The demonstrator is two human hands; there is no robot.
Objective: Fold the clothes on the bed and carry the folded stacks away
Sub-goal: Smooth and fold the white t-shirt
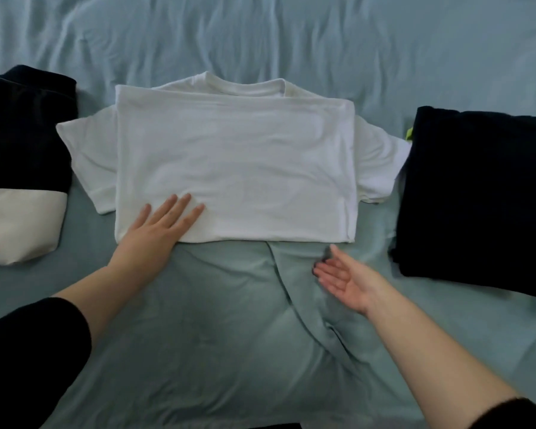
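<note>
Both grips are lying open, holding nothing: left grip (158, 224) pressing flat on the white T-shirt (235, 168), right grip (344, 280) hovering by its hem. Sleeves are sticking out, so folding seems midway; dark stack (474, 196) and dark-and-cream garment (22, 150) are waiting alongside on the bed (260, 41), uncarried.

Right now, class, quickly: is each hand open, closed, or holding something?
Left hand: open, flat on the white T-shirt, at its near edge.
Right hand: open, palm showing, holding nothing.
</note>
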